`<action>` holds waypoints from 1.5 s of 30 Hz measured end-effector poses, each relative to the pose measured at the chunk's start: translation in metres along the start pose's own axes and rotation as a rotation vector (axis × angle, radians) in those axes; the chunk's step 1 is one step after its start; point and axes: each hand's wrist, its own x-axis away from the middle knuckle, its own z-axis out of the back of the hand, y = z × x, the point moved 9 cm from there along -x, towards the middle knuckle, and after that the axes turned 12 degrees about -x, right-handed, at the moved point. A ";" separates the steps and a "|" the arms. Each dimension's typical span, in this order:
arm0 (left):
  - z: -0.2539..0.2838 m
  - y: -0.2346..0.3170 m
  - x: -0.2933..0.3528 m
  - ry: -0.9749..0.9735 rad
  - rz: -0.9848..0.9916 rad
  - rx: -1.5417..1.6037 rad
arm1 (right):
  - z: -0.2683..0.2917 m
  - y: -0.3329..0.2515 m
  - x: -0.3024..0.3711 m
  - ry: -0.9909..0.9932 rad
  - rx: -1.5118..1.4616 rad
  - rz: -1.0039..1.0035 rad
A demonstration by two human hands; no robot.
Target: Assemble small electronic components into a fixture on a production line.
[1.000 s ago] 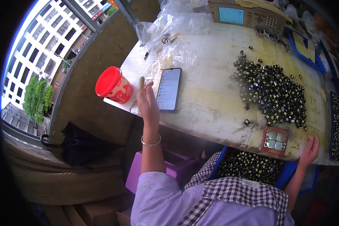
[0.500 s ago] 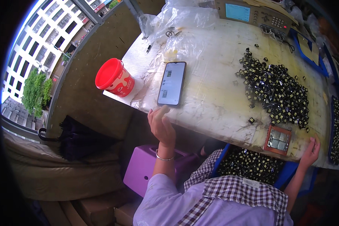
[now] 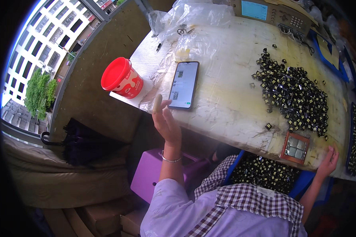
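My left hand (image 3: 167,124) is raised at the table's near edge, just below a smartphone (image 3: 184,85) with a lit screen. It is open and holds nothing; one finger wearing a pale finger cot points up, apart from the others. Whether a fingertip touches the phone's lower corner I cannot tell. At the right, my right hand (image 3: 328,162) rests by the table edge, its fingers loosely spread and nothing seen in them. Beside it lies a reddish-brown framed block with metal plates (image 3: 295,147). Beyond that spreads a heap of small black-and-yellow electronic parts (image 3: 296,98).
A red lidded bucket (image 3: 123,78) stands on the table's left corner. Clear plastic bags (image 3: 197,17) and a meter with a screen (image 3: 273,14) are at the back. A blue tray of parts (image 3: 263,173) sits at my lap, near a purple stool (image 3: 150,173).
My left hand has lifted and straightened its finger with the cot upward beside the phone. The right hand has hardly moved. The whole view has shifted slightly.
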 end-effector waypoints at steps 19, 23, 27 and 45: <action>-0.079 -0.021 -0.081 -0.464 0.089 -0.071 | 0.000 0.002 0.001 -0.002 0.000 -0.045; -0.086 -0.018 -0.082 -0.496 -0.034 -0.147 | 0.002 0.005 0.001 -0.003 -0.015 -0.048; -0.072 -0.011 -0.078 -0.445 0.020 -0.048 | 0.002 0.007 0.002 0.026 -0.015 -0.086; -0.029 -0.005 -0.002 -0.305 0.168 -0.493 | 0.000 0.005 0.002 0.023 -0.044 -0.059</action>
